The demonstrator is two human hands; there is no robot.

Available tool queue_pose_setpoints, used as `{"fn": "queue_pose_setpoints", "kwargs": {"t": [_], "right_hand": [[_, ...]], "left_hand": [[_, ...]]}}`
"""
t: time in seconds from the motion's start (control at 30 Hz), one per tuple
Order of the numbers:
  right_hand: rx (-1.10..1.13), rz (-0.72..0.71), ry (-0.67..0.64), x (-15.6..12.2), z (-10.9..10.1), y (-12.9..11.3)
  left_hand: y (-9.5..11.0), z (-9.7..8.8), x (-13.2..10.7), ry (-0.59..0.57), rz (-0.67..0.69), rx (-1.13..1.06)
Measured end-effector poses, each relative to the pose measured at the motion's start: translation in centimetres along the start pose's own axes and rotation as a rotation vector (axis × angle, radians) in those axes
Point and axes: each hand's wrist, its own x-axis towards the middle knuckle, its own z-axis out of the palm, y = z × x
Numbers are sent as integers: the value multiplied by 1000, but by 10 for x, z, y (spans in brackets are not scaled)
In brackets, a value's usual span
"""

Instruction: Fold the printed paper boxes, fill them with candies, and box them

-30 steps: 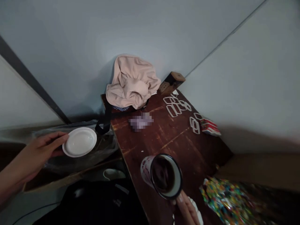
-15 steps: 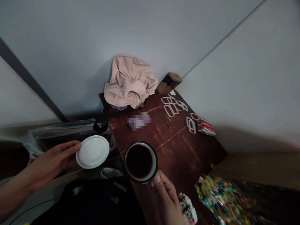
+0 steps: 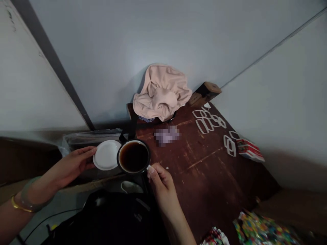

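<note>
A small white saucer (image 3: 105, 157) is pinched at its left edge by my left hand (image 3: 76, 163), thumb on top. My right hand (image 3: 161, 180) grips the handle of a dark-rimmed cup (image 3: 150, 157), its fingers closed. Dark brown liquid (image 3: 134, 156) fills much of the cup, whose inside is white. The cup is upright and overlaps the saucer's right edge in view; whether the two touch, I cannot tell. Both are held up near the left edge of the reddish-brown table (image 3: 204, 183).
A pink fabric hat (image 3: 163, 92) lies at the table's back, beside a small box (image 3: 206, 92). Several white rings (image 3: 203, 125) and a red-and-white packet (image 3: 249, 149) line the right side. Colourful wrapped candies (image 3: 263, 229) sit at the front right. A blurred purple item (image 3: 167, 135) is mid-table.
The cup has moved left, from over the table to beside the saucer. The saucer has shifted slightly right and up in view. The camera has turned left, so the table sits further right.
</note>
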Motion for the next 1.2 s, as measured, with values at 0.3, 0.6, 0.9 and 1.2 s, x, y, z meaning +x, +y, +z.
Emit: {"fn": "queue_pose_setpoints", "kwargs": {"t": [0.3, 0.6, 0.9, 1.2], "right_hand": [[-166, -89, -66, 20, 18, -6], [-256, -85, -67, 26, 27, -19], [-259, -93, -66, 29, 30, -18], [-42, -26, -104, 31, 26, -1]], "left_hand": [[5, -16, -3, 57, 35, -45], [8, -18, -5, 15, 13, -38], [5, -24, -2, 20, 5, -18], [8, -26, -2, 68, 7, 15]]}}
